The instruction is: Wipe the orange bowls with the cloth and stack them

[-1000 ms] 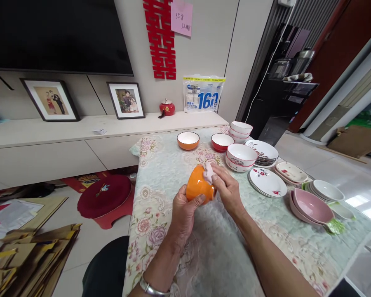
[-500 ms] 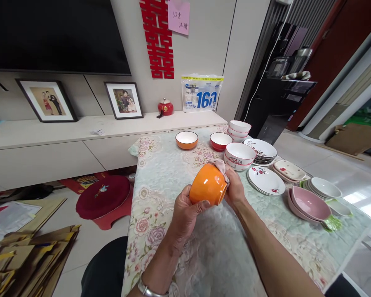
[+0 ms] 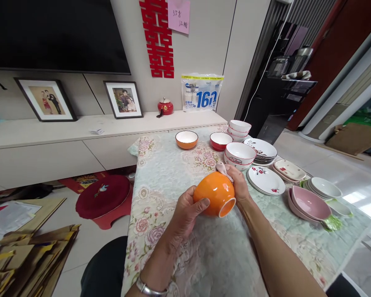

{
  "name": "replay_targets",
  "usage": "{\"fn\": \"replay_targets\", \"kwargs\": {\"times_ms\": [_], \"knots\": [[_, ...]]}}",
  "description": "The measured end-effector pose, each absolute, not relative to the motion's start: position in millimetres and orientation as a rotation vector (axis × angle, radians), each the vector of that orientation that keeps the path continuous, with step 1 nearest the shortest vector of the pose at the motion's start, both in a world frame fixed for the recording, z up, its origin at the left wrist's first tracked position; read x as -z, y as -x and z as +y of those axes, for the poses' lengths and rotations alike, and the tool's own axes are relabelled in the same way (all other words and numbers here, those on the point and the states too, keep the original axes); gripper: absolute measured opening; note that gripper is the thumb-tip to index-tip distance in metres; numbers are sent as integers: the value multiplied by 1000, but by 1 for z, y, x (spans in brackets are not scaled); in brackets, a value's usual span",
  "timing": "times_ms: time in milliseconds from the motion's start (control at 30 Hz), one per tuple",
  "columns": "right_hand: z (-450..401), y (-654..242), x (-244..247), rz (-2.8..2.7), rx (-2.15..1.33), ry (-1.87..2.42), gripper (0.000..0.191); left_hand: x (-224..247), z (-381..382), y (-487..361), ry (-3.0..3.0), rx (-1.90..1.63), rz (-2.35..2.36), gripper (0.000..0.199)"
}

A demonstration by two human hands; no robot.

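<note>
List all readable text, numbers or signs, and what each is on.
"160": clear plastic bag with a yellow top strip; its smaller print is unreadable.
"35": pink paper note; the handwriting after it is unclear.
"囍", repeated: red paper cutout.
Mark on the red lidded jar: too small to read.

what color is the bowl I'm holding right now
The bowl is glossy orange outside, with a whitish foot ring; head view.

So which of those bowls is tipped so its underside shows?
The orange bowl in the left hand, with its white foot ring in view; the other orange bowl stands upright on the tablecloth.
</note>
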State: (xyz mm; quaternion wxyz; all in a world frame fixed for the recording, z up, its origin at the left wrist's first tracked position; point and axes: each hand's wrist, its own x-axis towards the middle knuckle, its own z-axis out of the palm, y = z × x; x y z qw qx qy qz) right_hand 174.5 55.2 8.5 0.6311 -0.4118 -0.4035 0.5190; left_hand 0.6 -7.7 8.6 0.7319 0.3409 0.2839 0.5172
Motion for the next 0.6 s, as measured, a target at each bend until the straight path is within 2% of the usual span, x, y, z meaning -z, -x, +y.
{"fn": "replay_targets", "kwargs": {"times_ms": [133, 333, 400, 500, 600], "knots": [[51, -175, -10, -1057, -1030, 992, 19, -2, -8, -1, -812, -1146, 700, 41], [29, -154, -28, -1715, -497, 863, 22, 3, -5, -6, -881, -1255, 809, 34], [23, -147, -34, -1913, -377, 783, 25, -1, -5, -6, -843, -1286, 807, 38], [23, -144, -34, -1989, -334, 753, 28, -3, -5, -6, -822, -1304, 811, 41], [33, -153, -26, -1752, -504, 848, 24, 1, -6, -5, -839, -1282, 769, 33]]}}
